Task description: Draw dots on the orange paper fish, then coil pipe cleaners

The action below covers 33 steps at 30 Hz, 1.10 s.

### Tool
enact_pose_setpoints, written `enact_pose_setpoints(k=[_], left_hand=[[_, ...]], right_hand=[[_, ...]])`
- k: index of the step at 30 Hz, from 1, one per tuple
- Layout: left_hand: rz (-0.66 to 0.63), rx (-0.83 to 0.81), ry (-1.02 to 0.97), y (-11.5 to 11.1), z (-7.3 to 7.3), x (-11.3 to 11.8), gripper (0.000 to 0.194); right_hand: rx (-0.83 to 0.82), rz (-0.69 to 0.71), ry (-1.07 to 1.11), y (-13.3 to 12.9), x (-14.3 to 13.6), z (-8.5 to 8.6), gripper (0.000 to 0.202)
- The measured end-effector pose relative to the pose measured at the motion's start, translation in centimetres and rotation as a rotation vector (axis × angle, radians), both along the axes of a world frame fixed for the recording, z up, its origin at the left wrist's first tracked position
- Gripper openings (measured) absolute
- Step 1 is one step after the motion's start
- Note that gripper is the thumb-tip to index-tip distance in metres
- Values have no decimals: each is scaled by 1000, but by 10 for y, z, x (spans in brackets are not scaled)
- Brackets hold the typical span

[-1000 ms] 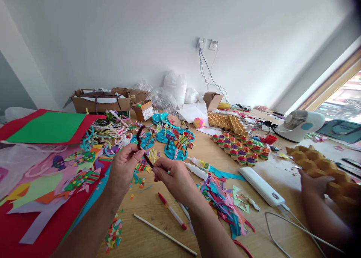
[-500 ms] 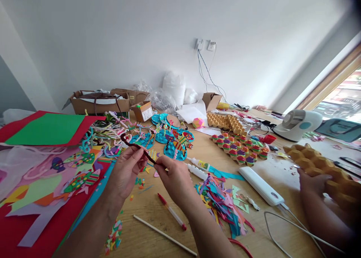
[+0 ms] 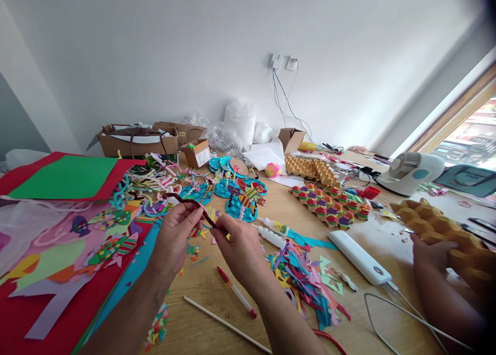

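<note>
A dark brown pipe cleaner stretches between my two hands above the middle of the table. My left hand pinches it between thumb and fingers, and its loose end pokes out beyond them to the upper left. The other end is in the closed fingers of my right hand. Below my hands lie a red pen and a thin wooden stick. Blue discs with colourful paper fish are just behind my hands.
Paper strips, a white power bank and painted egg cartons lie to the right. Another person's hand holds a plain egg carton. Coloured paper sheets cover the left. A white fan stands back right.
The loose end of the pipe cleaner at my left hand has dropped lower and lies flatter. My left hand has shifted slightly to the right; both hands keep their hold.
</note>
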State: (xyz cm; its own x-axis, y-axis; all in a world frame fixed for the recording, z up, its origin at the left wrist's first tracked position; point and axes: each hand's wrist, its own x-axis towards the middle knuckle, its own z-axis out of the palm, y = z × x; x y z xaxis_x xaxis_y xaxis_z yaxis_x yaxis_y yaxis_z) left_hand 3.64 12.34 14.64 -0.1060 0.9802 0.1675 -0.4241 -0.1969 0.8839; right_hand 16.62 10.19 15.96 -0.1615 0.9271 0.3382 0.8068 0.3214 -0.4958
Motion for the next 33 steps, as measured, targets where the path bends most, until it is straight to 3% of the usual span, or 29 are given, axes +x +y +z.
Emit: enact_pose_setpoints(k=[6, 12, 17, 22, 33], left_hand=[[26, 39, 101, 1, -5, 0, 11], [140, 229, 333, 8, -11, -9, 5], [59, 158, 209, 8, -8, -7, 9], [-85, 39, 129, 2, -6, 0, 13], [-28, 67, 114, 3, -1, -6, 14]], right_hand=[[-1, -4, -4, 0, -1, -1, 12], [58, 26, -35, -2, -1, -2, 13], [-18, 52, 185, -2, -1, -1, 2], [-60, 84, 319, 0, 2, -1, 8], [-91, 169, 306, 2, 3, -2, 13]])
